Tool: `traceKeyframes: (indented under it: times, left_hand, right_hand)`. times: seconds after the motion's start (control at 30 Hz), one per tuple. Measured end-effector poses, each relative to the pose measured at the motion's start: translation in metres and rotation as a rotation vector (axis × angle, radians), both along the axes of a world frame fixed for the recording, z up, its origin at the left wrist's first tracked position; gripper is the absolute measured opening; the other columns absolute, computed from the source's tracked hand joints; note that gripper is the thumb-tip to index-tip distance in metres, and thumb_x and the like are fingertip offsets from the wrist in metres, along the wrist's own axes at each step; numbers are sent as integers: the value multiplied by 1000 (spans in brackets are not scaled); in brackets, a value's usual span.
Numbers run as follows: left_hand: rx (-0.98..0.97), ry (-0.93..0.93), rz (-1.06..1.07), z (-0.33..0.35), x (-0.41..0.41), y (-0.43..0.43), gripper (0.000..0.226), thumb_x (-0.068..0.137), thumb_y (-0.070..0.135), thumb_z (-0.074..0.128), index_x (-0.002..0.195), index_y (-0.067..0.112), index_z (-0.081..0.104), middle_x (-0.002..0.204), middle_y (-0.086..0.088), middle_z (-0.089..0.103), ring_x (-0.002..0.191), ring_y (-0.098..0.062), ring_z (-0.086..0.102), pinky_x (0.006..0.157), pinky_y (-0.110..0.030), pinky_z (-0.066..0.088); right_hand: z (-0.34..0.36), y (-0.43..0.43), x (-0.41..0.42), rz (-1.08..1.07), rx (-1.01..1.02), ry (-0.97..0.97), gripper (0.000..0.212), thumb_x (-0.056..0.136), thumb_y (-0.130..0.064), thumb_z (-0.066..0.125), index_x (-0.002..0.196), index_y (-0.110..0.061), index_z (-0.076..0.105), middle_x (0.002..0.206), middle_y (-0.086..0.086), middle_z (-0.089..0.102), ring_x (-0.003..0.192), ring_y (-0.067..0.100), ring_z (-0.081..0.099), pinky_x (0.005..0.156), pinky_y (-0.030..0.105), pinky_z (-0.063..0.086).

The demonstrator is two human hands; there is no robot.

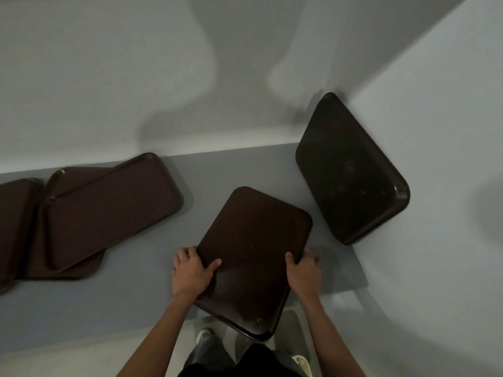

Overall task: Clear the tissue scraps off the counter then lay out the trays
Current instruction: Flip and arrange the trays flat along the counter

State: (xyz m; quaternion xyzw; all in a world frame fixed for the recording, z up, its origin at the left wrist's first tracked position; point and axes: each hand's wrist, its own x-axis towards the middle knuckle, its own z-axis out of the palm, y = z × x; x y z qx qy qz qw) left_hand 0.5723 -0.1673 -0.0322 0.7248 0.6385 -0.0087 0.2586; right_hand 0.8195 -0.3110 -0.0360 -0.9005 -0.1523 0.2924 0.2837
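I hold a dark brown tray [253, 240] over the grey counter [136, 300], its near end jutting past the counter's front edge. My left hand [192, 272] grips its left edge with the thumb on top. My right hand [303, 270] grips its right edge. Another brown tray [351, 172] leans against the right wall in the corner. On the left, a ribbed tray [114, 208] lies overlapping a second tray [68, 268], with a third tray [13, 213] cut off at the frame's left edge. No tissue scraps are visible.
A white wall [109, 77] runs along the back of the counter and another wall [435, 131] closes the right side. Below the counter's front edge I see my legs and shoes [204, 336] on the floor.
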Motion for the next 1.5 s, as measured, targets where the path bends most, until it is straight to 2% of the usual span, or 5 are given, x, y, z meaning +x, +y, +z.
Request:
traceKeyframes:
  times: [0.43,0.7,1.17,1.33,1.5]
  left_hand:
    - [-29,133,25,3,26,-6,94,81,79,60,136,6,42,135,-16,43,126,-40,45,99,-56,46]
    - [-133,52,153,0,17,10,91,85,70,64,139,0,40,139,-21,41,134,-42,39,104,-57,42]
    - [10,-209,107,-17,-25,-49,53,96,54,60,118,8,48,122,-16,51,112,-37,54,92,-50,52]
    - [150,-224,-94,-17,-41,-81,44,103,44,52,141,23,43,125,-6,42,110,-26,53,90,-41,56]
    - [172,-153,-218,-10,-59,-106,45,105,33,51,147,18,51,138,-10,40,128,-31,47,107,-48,51]
  right_hand:
    - [11,13,-5,-256,-33,198,62,96,-53,66,133,-3,57,127,18,65,115,40,63,92,41,51]
    - [17,29,-12,5,-231,93,96,94,-58,67,159,-4,21,157,24,24,144,45,28,111,53,41]
    - [-7,-54,-38,54,-112,-153,60,90,-58,72,132,-18,57,135,17,52,126,41,44,105,49,40]
    - [4,-82,-74,-253,54,119,68,86,-47,82,129,-12,44,134,19,45,106,34,50,84,35,40]
    - [9,-108,-87,-243,57,216,57,86,-54,80,121,-11,66,102,1,65,98,27,65,84,31,47]
